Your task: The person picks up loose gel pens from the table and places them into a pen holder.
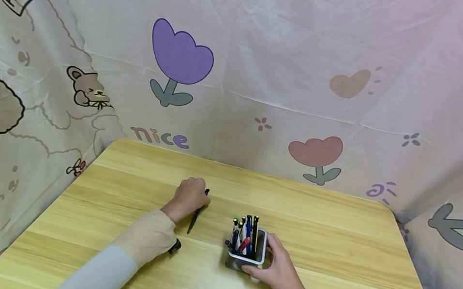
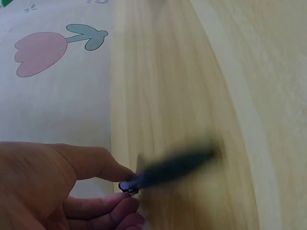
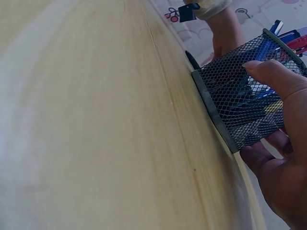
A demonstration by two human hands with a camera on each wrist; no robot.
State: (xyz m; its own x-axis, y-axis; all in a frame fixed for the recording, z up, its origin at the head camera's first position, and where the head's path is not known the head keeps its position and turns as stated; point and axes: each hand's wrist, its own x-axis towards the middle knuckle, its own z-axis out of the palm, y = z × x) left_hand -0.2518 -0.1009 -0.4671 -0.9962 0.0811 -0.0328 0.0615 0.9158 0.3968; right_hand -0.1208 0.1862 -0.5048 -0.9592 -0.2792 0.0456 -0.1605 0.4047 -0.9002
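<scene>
My left hand (image 1: 190, 196) pinches a dark pen (image 1: 197, 218) near its upper end, over the table left of the pen holder. In the left wrist view the pen (image 2: 175, 167) is blurred, its end held between thumb and fingers. My right hand (image 1: 278, 268) grips the black mesh pen holder (image 1: 238, 263) at its right side and near corner. Several pens (image 1: 246, 237), a red one among them, stand in the holder. Through its mesh (image 3: 240, 96) in the right wrist view, pens show dimly, with my right thumb (image 3: 273, 76) across the side.
The wooden table (image 1: 333, 236) reaches back to a printed cloth (image 1: 259, 70) hanging behind it, with more cloth along both sides. A small black device (image 1: 175, 246) sits at the left wrist, by the beige cuff (image 1: 146, 236).
</scene>
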